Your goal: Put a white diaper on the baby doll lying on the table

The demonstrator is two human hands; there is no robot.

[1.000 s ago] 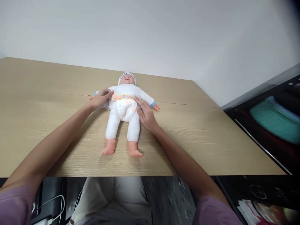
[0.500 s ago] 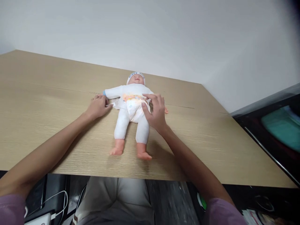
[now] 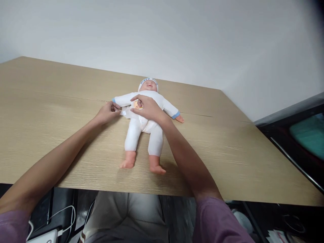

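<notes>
A baby doll [image 3: 155, 143] in a white suit and a printed headband lies face up on the table, feet toward me. Around its hips is a white diaper [image 3: 145, 125] with an orange print on its front, and one side wing spreads out flat to the left. At the outer edge of that wing my left hand [image 3: 108, 112] is closed, with the fingertips pinched on it. My right hand [image 3: 149, 108] is over the diaper's front at the waist, thumb and fingers apart, hiding most of the print.
The doll rests on a wooden table [image 3: 63, 135] with a pale wall behind it. At the right stands a dark glossy object [image 3: 298, 145]. Below the front edge are my lap [image 3: 126, 211], a white cable [image 3: 73, 216] and a white device [image 3: 44, 237].
My right hand has moved left from the diaper's right side to its front, uncovering the doll's arm on the right. My left hand stays at the wing, its fingers drawn closer together.
</notes>
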